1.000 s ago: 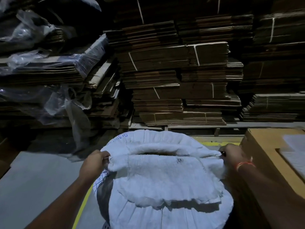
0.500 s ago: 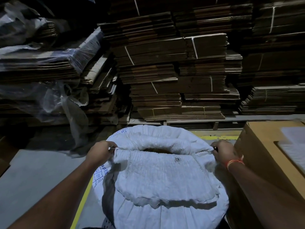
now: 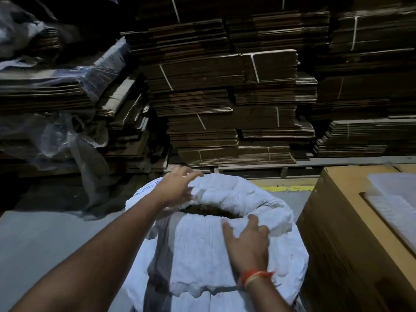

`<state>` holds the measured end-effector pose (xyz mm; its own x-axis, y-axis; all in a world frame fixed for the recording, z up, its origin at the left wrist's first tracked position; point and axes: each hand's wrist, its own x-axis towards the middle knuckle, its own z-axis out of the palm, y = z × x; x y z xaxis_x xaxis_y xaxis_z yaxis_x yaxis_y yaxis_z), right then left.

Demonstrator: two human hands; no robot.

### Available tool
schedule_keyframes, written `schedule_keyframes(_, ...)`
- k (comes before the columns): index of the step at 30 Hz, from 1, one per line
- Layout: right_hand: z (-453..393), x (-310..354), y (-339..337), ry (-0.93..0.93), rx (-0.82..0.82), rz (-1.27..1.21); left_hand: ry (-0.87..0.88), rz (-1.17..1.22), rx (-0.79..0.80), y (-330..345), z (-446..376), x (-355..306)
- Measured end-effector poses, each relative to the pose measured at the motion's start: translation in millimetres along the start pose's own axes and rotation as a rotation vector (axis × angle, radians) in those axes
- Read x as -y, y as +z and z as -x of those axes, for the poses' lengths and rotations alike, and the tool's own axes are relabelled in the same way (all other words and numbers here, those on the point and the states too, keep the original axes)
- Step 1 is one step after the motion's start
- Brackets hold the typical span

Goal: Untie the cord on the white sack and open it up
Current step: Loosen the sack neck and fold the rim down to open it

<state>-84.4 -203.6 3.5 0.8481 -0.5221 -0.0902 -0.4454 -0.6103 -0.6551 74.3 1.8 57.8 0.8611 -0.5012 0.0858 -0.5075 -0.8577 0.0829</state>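
The white woven sack [image 3: 198,255] stands upright in front of me, its top rolled down into a wide collar. Its mouth is open and shows dark brown loose contents [image 3: 211,210]. My left hand [image 3: 177,188] hovers at the far left rim with its fingers spread, slightly blurred, touching or just above the fabric. My right hand [image 3: 247,242] lies flat on the near folded collar, fingers apart, with an orange thread around the wrist. No cord is visible.
A large cardboard box [image 3: 349,244] stands close against the sack's right side. Tied stacks of flattened cartons [image 3: 225,97] fill the background, with loose plastic sheeting [image 3: 85,154] at the left. Grey floor [image 3: 45,244] lies to the left, and a yellow line [image 3: 288,188] runs behind.
Both hands have let go of the rim's two sides. The left moved up to the far rim, the right came onto the near collar. The mouth is wider, showing the contents.
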Motion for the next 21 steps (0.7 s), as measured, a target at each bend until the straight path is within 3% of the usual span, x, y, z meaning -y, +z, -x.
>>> schedule_keyframes(3, 8, 11, 30, 0.125, 0.15, 0.001, 0.173, -0.179, 0.326, 9, -27, -21)
schedule_keyframes(6, -4, 5, 43, 0.087, 0.233, -0.027, 0.376, -0.298, 0.4, 17, -39, -28)
schedule_keyframes(9, -14, -2, 41, -0.017, 0.284, 0.038, 0.465, -0.375, 0.423, 17, -43, -24)
schedule_keyframes(11, -16, -1, 37, -0.014, 0.296, 0.003, 0.448, -0.378, 0.452, 15, -46, -18)
schedule_keyframes(15, -7, -3, 27, 0.059, 0.15, -0.09, 0.353, -0.368, 0.25, 27, -67, 2)
schedule_keyframes(21, 33, -33, 8, 0.093, 0.11, -0.158, 0.017, -0.16, 0.1, 35, -92, 12)
